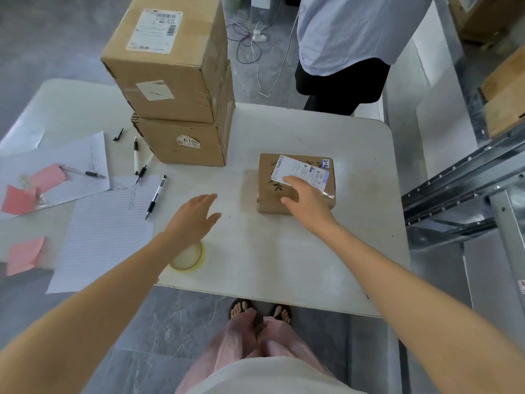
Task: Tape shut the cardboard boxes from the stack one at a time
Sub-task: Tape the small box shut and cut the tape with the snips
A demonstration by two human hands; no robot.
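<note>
On your left, the white tabletop (284, 265) carries a lined white sheet of paper (105, 231) and, beyond it, a plain white sheet with handwriting (56, 166). Black-and-white ballpoint pens are scattered over and near them, one pen (155, 197) lying across the lined sheet's far right corner, and pink paper notes (18, 199) lie at the far left. Across the tabletop from you stands a person in a pale striped shirt (355, 29) and dark trousers, near a white power strip (259, 35) with loose cables on the grey floor (42, 38), and a grey metal shelving rack (468, 177) runs along your right.
</note>
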